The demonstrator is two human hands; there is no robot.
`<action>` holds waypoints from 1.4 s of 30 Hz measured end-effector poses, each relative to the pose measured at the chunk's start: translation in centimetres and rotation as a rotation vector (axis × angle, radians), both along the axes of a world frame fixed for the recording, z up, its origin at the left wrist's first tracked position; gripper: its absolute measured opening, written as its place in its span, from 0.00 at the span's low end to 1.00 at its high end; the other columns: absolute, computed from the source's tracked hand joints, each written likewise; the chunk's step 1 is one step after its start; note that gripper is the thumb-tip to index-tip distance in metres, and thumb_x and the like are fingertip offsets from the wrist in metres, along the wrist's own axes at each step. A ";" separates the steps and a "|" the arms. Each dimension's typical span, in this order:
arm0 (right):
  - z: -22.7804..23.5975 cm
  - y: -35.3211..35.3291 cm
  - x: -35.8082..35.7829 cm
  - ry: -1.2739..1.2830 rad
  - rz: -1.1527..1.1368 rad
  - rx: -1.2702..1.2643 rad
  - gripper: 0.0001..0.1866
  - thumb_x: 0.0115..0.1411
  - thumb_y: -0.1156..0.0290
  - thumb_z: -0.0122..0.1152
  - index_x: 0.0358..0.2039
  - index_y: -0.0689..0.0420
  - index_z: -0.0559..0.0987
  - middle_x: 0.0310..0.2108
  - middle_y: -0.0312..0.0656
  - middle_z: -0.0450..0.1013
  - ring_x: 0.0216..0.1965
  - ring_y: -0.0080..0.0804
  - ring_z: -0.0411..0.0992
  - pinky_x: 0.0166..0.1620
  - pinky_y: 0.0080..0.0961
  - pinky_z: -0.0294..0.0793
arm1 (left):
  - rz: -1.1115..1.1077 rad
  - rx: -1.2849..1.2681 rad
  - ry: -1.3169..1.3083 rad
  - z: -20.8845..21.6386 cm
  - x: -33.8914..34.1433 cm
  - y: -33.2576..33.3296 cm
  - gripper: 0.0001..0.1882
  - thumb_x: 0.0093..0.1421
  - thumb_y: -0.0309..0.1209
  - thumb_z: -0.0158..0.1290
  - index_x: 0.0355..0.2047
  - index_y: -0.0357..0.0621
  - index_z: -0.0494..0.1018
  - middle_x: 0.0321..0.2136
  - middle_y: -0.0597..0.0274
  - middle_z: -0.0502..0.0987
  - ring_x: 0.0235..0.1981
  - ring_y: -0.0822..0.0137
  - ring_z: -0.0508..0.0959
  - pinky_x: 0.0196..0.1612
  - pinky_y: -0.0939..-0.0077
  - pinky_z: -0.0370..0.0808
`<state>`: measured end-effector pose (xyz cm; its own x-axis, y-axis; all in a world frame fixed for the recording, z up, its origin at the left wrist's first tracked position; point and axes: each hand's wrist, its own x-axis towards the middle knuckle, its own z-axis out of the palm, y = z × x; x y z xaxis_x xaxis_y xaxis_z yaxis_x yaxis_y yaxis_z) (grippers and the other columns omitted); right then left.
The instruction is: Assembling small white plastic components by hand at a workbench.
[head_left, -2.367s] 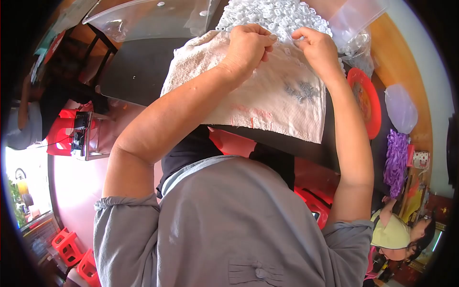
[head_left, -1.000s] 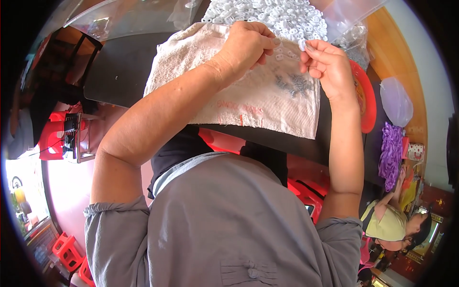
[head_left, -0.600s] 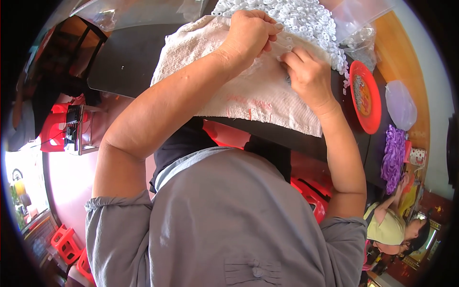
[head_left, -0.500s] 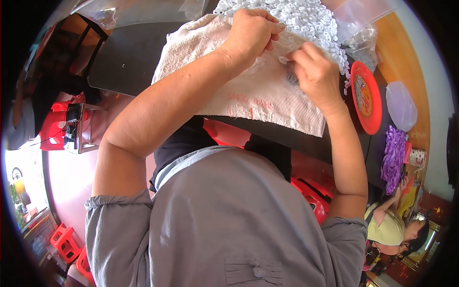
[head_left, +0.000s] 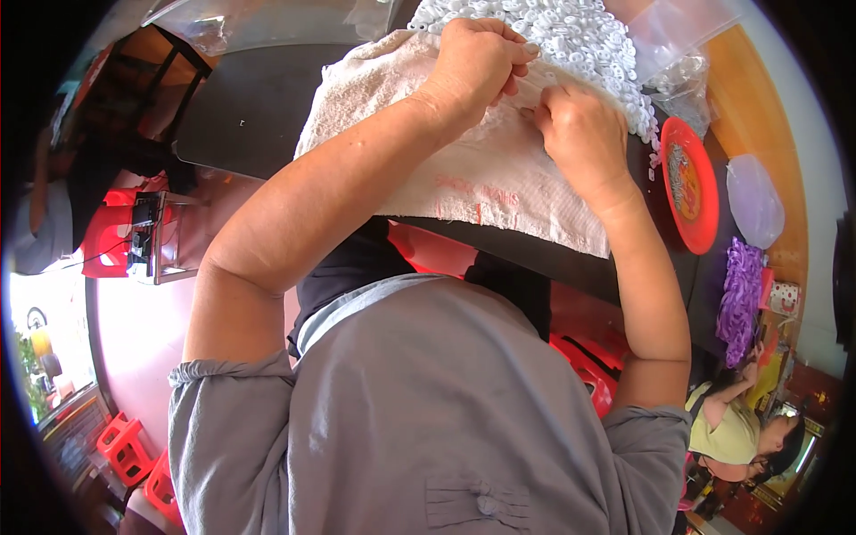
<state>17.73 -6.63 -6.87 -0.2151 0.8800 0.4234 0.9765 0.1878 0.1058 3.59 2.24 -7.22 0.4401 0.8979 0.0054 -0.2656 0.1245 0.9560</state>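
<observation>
A cream towel with red printing lies over the near edge of the dark table. Above its far part, my left hand is closed, thumb and forefinger pressed together; whatever it pinches is too small to make out. Lower and to the right, my right hand rests close to the towel with its fingers curled in, and its fingertips are partly hidden. Just beyond both hands spreads a heap of small white plastic pieces, some scattered down its right side.
Right of the towel stands a red oval plate with small grey metal pieces. Beyond it are a clear plastic bag, a translucent bag and a purple bundle. Another person is at far right.
My right hand has curled its fingers in; the small white piece that showed at its fingertips is no longer visible. My left hand keeps its pinch. The whole view has shifted slightly.
</observation>
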 end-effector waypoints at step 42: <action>3.3 -0.3 1.8 1.311 0.059 -0.214 0.10 0.61 0.66 0.58 0.32 0.59 0.79 0.25 0.31 0.73 0.27 0.17 0.69 0.31 0.15 0.60 | -0.118 0.186 0.058 1.7 -0.7 -2.3 0.08 0.57 0.29 0.56 0.28 0.35 0.77 0.18 0.65 0.74 0.18 0.79 0.71 0.19 0.86 0.67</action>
<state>19.53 -6.91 -3.58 0.2032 0.9584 0.2005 0.3225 0.1279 -0.9379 2.92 -0.03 -5.48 0.5461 0.8264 0.1372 -0.2033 -0.0281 0.9787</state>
